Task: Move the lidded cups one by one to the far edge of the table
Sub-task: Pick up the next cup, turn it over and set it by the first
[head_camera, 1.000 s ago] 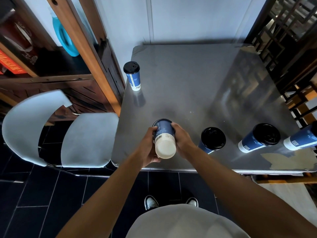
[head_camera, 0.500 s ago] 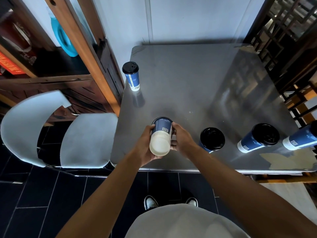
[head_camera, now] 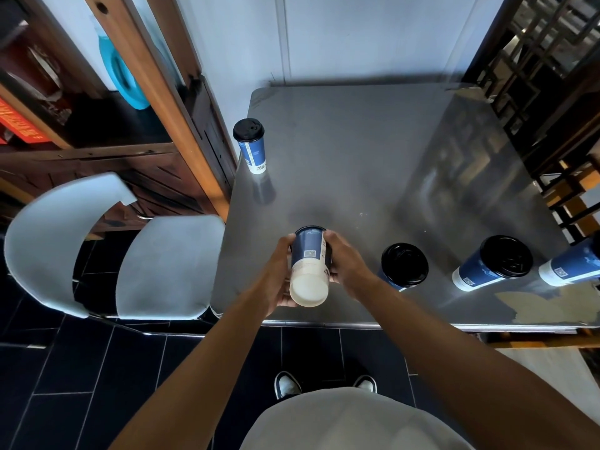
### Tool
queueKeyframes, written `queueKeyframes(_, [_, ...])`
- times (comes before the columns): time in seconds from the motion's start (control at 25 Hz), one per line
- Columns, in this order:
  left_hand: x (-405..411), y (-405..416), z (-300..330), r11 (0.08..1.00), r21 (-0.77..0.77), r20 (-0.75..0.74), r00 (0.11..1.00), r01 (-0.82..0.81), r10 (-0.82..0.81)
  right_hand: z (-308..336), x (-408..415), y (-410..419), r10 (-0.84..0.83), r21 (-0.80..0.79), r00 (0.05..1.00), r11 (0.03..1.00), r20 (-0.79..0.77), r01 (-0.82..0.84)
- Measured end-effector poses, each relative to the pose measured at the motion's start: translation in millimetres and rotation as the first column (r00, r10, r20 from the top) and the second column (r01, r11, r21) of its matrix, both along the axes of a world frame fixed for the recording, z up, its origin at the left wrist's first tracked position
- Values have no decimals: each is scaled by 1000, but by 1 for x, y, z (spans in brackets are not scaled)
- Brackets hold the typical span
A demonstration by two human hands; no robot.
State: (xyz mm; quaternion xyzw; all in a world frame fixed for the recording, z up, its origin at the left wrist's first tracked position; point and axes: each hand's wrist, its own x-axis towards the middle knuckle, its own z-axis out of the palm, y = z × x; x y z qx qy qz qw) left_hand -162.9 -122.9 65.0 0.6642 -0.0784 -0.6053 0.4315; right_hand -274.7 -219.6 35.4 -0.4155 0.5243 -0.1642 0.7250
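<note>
Grey brushed-steel table [head_camera: 373, 164] fills the middle of the view, pushed against a pale wall, with dark floor tiles below its near edge. Just above that near edge, the blue paper cup with a white base [head_camera: 309, 271] is held tipped over, its base turned toward the camera and its top pointing away toward the table; whether it carries a lid cannot be seen from here. The left hand [head_camera: 276, 274] curls round one side of it and the right hand [head_camera: 345, 264] grips the other. Near its right stands a blue cup with a black lid [head_camera: 404, 265], then two more lidded blue cups [head_camera: 493, 267] toward the table's right end. Another lidded cup [head_camera: 250, 145] stands alone, well apart, on the left edge. A pale curved chair [head_camera: 107, 254] sits left of the table.

The risk, as I judge it, is the tilt: a loose lid could pop off or leak if the cup has contents. Swinging it upright could also clip the nearest lidded cup.
</note>
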Motion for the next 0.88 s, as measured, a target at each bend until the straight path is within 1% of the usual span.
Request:
queueKeyframes(0.12, [-3,-4,2,997,-81,-18,1000,-5,4,5,2,0,44,-54,999,998,-10,-44])
queueKeyframes(0.24, [-2,-6,1,993,-80,-134,988,-89,78,9,1,0,-22,29,1000,999,16,21])
queueKeyframes(0.32, [-3,-6,-1,991,-56,-164,980,-121,111,11,0,1,-60,86,997,995,40,57])
queueKeyframes(0.52, [-8,-7,0,995,-49,-136,988,-88,80,10,0,2,-96,90,994,992,45,92])
queueKeyframes(0.64, [-5,-6,-4,999,-39,-79,996,-30,27,11,1,0,-91,81,995,993,40,88])
queueKeyframes(0.76, [1,-4,-5,998,-7,-15,998,59,-59,13,-2,-1,-44,21,999,999,0,44])
queueKeyframes(0.84, [4,-6,-5,998,10,16,997,70,-70,12,-3,-1,45,-106,998,993,-53,-50])
queueKeyframes(0.88, [3,-8,-3,998,-6,-20,998,59,-59,11,-4,-1,86,-182,992,978,-94,-102])
